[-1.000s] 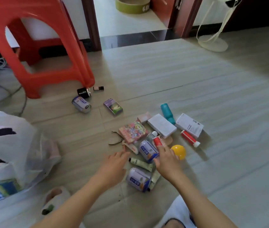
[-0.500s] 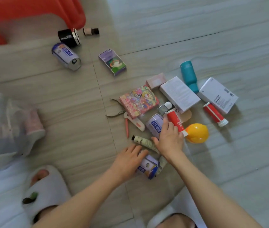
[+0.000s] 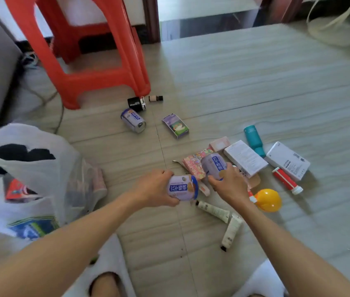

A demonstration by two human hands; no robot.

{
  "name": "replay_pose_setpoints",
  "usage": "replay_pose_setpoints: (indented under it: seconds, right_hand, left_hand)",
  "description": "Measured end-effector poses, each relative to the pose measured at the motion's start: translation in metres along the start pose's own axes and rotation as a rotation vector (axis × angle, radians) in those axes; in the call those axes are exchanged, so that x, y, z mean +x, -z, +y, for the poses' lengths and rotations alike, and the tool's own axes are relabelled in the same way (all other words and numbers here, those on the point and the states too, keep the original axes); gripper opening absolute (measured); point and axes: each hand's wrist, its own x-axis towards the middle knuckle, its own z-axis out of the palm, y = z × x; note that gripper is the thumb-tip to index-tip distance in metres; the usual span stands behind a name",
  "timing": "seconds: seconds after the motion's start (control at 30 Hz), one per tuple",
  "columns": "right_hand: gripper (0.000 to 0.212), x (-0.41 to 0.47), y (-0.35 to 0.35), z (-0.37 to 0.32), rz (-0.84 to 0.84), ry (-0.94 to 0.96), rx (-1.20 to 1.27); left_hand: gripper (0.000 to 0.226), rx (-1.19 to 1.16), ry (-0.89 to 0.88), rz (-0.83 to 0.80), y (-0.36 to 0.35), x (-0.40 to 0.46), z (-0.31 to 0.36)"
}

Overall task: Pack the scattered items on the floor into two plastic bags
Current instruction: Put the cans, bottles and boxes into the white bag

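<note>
Head view: each hand's grip around one can, left hand (image 3: 154, 187) on near can (image 3: 183, 188), right hand (image 3: 229, 185) half-hiding far can (image 3: 213, 166).

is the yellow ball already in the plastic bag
No, the yellow ball lies on the floor by the right hand, far from the plastic bag.

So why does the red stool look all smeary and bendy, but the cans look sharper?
Head view: the red stool is motion-blurred and sits near the wide-angle lens's edge, so its legs splay; the cans in the left hand and right hand are mid-frame, with readable labels; daylight through the doorway washes out the far floor.
</note>
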Motion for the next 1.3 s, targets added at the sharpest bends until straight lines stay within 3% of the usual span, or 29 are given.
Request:
replay_pose_setpoints:
  seconds: [0.27, 0.4, 0.5, 0.63, 0.87, 1.07, 1.2, 1.3]
  right_hand:
    - [0.047, -0.070, 0.032, -0.156, 0.039, 0.341, 0.200]
    - [0.022, -0.123, 0.019, -0.237, -0.077, 0.486, 0.351]
    - [0.021, -0.154, -0.003, -0.282, -0.209, 0.572, 0.312]
    - [0.036, -0.175, -0.048, -0.327, -0.334, 0.637, 0.222]
    - [0.048, -0.162, -0.120, -0.399, -0.322, 0.613, 0.266]
    - [0.049, -0.115, -0.157, -0.386, -0.205, 0.569, -0.032]
    - [0.048, -0.094, -0.175, -0.375, -0.197, 0.552, -0.159]
    - [0.051, -0.089, -0.188, -0.386, -0.212, 0.534, -0.114]
  left_hand:
    - [0.046, 0.044, 0.128, 0.275, 0.142, -0.122, -0.065]
    - [0.048, 0.022, 0.325, 0.455, 0.182, -0.192, -0.113]
    - [0.050, -0.075, 0.506, 0.550, 0.181, -0.236, -0.153]
    - [0.054, 0.041, 0.761, 0.548, 0.153, -0.272, -0.207]
    - [0.063, 0.049, 0.970, 0.759, 0.136, -0.249, -0.268]
    - [0.064, 0.222, 0.827, 0.763, 0.098, -0.207, -0.289]
    - [0.067, 0.214, 0.783, 0.668, 0.072, -0.178, -0.299]
    - [0.066, 0.103, 0.831, 0.677, 0.065, -0.171, -0.306]
